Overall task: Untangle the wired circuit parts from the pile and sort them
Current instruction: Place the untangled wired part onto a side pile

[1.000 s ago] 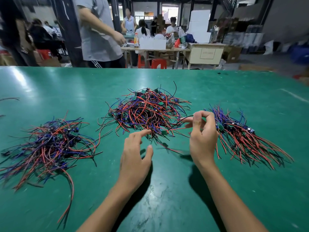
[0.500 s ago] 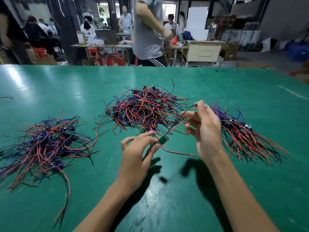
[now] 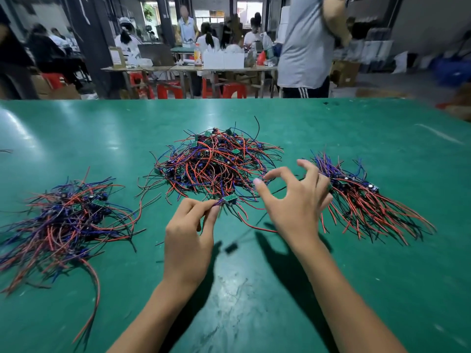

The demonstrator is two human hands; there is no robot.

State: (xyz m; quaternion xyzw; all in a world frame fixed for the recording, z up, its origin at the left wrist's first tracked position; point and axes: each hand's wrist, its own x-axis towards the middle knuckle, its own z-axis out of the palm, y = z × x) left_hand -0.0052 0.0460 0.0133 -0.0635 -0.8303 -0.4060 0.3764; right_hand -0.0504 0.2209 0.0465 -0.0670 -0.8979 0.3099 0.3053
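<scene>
Nearest, two bare forearms reach out over a green worktop (image 3: 254,301) whose matte surface is scuffed with pale scratches and throws back soft glare. The left hand (image 3: 190,240) has its grip narrowed to a pinch: thumb and forefinger hold the thin wires of a small circuit part (image 3: 229,199), a little green rectangular board raised just above the worktop, its red and dark leads trailing down in loose curves. The right hand (image 3: 295,202) hovers beside it with a wide grip, fingers spread and bent, holding nothing.

Just beyond the hands lies the central pile (image 3: 216,164), a domed tangle of glossy red, blue and black insulated wires with small green boards showing through. To the left, well apart, a flatter left heap (image 3: 66,220) sprawls with looping strands. To the right, a right bundle (image 3: 367,200) lies with its wires fanned mostly in one direction, straight and combed-looking.

Farther off, beyond the worktop's edge, people, red stools (image 3: 165,89) and cluttered tables appear blurred.
</scene>
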